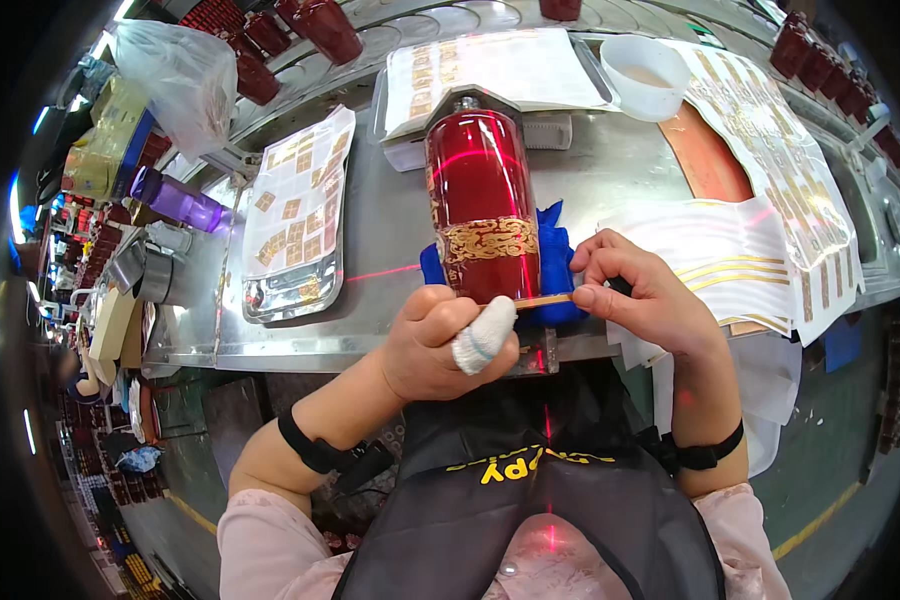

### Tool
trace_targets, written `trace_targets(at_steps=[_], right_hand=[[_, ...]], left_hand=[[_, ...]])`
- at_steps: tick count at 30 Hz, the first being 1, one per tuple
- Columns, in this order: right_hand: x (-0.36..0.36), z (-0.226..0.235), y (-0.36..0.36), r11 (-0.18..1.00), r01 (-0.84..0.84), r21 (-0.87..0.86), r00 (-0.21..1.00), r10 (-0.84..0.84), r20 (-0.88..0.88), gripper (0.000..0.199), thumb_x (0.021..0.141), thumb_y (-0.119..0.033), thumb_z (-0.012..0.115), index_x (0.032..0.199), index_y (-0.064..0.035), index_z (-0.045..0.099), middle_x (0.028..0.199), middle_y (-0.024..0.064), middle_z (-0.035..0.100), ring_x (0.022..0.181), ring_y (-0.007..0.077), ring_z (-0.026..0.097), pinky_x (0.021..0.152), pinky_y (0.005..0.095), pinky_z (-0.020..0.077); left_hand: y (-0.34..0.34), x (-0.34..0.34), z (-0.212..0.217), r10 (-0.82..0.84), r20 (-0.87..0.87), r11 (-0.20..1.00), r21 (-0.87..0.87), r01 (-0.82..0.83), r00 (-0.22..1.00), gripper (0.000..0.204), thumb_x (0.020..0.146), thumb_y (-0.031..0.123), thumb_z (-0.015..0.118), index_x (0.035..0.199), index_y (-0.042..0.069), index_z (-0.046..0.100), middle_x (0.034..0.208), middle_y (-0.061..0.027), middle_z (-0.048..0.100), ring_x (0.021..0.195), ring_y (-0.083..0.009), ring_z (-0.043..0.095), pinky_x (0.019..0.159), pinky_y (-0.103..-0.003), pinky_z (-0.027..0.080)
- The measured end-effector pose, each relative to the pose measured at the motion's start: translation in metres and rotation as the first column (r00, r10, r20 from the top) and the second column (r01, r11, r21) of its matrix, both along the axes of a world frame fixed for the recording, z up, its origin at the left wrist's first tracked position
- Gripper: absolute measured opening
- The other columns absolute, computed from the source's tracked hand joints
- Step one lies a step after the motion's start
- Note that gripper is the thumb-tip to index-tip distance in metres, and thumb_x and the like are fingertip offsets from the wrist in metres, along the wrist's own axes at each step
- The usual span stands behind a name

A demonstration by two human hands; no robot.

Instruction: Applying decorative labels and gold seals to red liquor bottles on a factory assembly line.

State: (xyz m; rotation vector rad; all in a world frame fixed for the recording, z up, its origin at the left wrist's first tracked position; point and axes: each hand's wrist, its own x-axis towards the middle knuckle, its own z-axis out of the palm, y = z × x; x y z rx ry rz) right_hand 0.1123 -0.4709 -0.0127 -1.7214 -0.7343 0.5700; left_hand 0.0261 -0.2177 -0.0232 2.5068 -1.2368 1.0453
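Observation:
A glossy dark red bottle [480,170] lies with its neck pointing away from me, a gold scroll-pattern band around its lower body. Under it is a bunched blue cloth [555,258]. A thin gold strip [542,301] runs along the bottle's base edge. My right hand [642,292] pinches its right end between thumb and fingers. My left hand [450,340] is closed at the base, and its digit in a white fabric cover [486,335] presses at the strip's left end. What lies inside the curled left fingers is hidden.
Left, a metal tray [295,295] holds a sheet of small gold decals [298,190]. Another decal sheet [490,70] lies behind the bottle, beside a white tub [645,75]. Right are sheets with gold curved strips [730,265]. A purple bottle [180,200] stands far left.

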Motion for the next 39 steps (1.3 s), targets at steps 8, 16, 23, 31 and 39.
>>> trace_targets(at_steps=[8,16,23,31,39], right_hand=[[-0.003,-0.002,0.003,1.0,0.013,0.017,1.0,-0.013,0.022,0.024,0.089,-0.022,0.068,0.079,-0.0049,0.055,0.104,0.0056,0.052,0.091,0.012,0.048,0.078,0.0263,0.0405],[-0.004,0.001,0.009,0.999,0.027,-0.023,0.999,-0.028,-0.033,0.026,0.088,-0.023,0.069,0.078,-0.005,0.054,0.104,0.0055,0.053,0.091,0.0125,0.047,0.079,0.0259,0.0397],[-0.003,-0.003,0.012,0.999,0.021,0.033,0.993,-0.025,0.111,0.023,0.088,-0.021,0.068,0.079,-0.0031,0.057,0.093,0.0062,0.052,0.084,0.0165,0.05,0.075,0.0282,0.0419],[-0.004,-0.004,0.012,0.999,0.034,0.021,0.998,-0.035,0.058,0.024,0.088,-0.022,0.069,0.08,-0.0034,0.057,0.093,0.0064,0.052,0.084,0.0165,0.05,0.074,0.0281,0.0418],[-0.003,-0.005,0.014,0.999,0.032,0.021,0.997,-0.033,0.066,0.024,0.088,-0.023,0.069,0.08,-0.0033,0.058,0.093,0.0064,0.052,0.082,0.0164,0.05,0.073,0.0279,0.0417]], left_hand=[[0.007,-0.005,-0.009,-0.058,-0.198,0.992,-0.12,0.035,0.978,0.025,0.056,0.016,0.065,0.08,0.014,0.065,0.105,-0.0058,0.06,0.085,-0.0247,0.05,0.066,-0.037,0.039],[0.004,0.004,-0.007,-0.055,-0.009,0.998,0.002,0.055,0.998,0.026,0.052,0.02,0.065,0.078,0.016,0.064,0.11,-0.0036,0.061,0.084,-0.0193,0.049,0.067,-0.032,0.041],[0.005,-0.001,-0.011,-0.037,-0.066,0.993,-0.115,0.03,0.997,0.025,0.053,0.012,0.07,0.077,0.016,0.064,0.114,-0.0037,0.061,0.084,-0.0193,0.049,0.066,-0.033,0.041],[0.003,0.007,-0.005,-0.109,-0.007,0.994,0.004,0.109,0.994,0.027,0.052,0.009,0.07,0.078,0.016,0.064,0.116,-0.0035,0.061,0.084,-0.0198,0.049,0.067,-0.034,0.041],[0.002,0.0,-0.005,-0.07,-0.097,0.991,-0.116,0.059,0.993,0.028,0.053,0.015,0.068,0.081,0.014,0.066,0.103,-0.0023,0.061,0.082,-0.0213,0.048,0.065,-0.035,0.039]])
